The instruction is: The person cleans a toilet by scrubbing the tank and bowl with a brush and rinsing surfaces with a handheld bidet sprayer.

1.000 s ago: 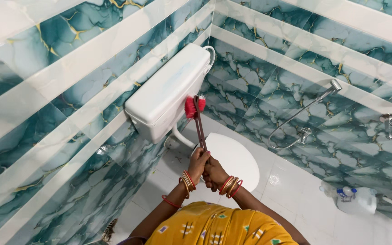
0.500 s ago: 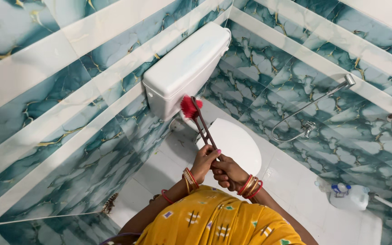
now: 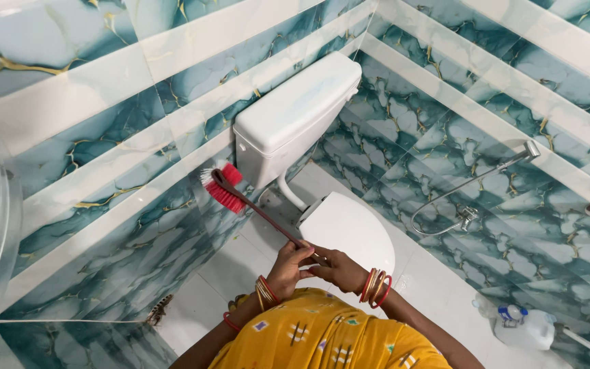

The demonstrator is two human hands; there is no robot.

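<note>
Brush (image 3: 225, 187) swung left off cistern (image 3: 295, 116) | handle points up-left | left hand (image 3: 288, 268), right hand (image 3: 336, 268) gripping handle

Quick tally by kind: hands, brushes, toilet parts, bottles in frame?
Hands: 2, left hand and right hand, both on the brush handle
Brushes: 1, red-bristled brush
Toilet parts: 2, white cistern, closed toilet lid
Bottles: 1, white bottle
Total: 6

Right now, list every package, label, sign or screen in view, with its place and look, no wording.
Plastic jug: on the white floor at the lower right by the tiled wall; squat, translucent white, blue cap. Any label on it is too small to tell.
No signs or screens in view.
</note>
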